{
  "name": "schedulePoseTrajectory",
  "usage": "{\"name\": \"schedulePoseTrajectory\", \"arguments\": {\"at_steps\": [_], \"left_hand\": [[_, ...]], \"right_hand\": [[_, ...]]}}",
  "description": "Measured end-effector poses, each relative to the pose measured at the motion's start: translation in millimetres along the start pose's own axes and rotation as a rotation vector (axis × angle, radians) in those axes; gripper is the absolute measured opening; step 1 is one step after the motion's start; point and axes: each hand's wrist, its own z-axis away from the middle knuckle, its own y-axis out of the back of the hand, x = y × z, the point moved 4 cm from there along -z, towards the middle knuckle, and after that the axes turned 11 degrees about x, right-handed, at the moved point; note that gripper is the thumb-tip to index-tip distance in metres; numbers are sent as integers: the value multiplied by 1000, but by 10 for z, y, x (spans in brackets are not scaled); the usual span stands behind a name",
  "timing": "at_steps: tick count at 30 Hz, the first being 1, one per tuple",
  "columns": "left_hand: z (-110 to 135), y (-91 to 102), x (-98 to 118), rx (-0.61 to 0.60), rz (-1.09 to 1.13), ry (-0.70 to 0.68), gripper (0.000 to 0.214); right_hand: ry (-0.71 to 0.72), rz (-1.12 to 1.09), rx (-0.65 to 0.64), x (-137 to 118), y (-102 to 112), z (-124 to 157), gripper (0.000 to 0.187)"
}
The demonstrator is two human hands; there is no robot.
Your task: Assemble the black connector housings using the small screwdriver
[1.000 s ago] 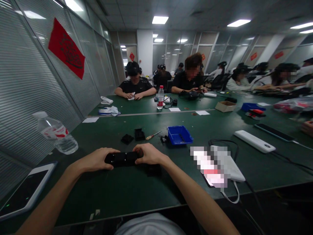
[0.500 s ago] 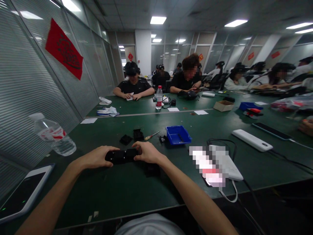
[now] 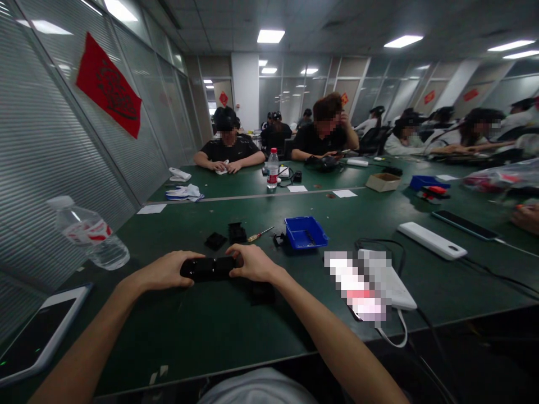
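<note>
A long black device (image 3: 208, 268) is held level just above the green table (image 3: 219, 331), one end in each of my hands. My left hand (image 3: 168, 270) is closed round its left end, thumb on top. My right hand (image 3: 251, 263) is closed round its right end. Another black part (image 3: 261, 292) lies on the table under my right wrist. Just beyond the device lie two small black parts (image 3: 216, 241) (image 3: 237, 231) and a screwdriver (image 3: 260, 234) with a yellow handle.
A blue tray (image 3: 305, 232) sits past my right hand. A water bottle (image 3: 88, 233) lies at the left, a tablet (image 3: 37, 335) at the near left edge. White power banks (image 3: 432, 240) with cables lie to the right. Other people sit at the far tables.
My hands and the black device have stayed nearly in place; the view has shifted slightly. A person at the far table has raised a hand to the head.
</note>
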Motion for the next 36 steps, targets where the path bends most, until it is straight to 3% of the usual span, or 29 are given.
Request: {"name": "schedulePoseTrajectory", "arguments": {"at_steps": [23,31,36], "left_hand": [[-12,-22,-46,-14,7,-14,80],[22,-3,-32,16,-69,17,90],[12,-5,43,96,-55,-43,94]], "right_hand": [[-6,21,16,-1,-4,-3,55],[17,50,32,27,-31,-16,55],[20,56,33,3,-19,-10,55]]}}
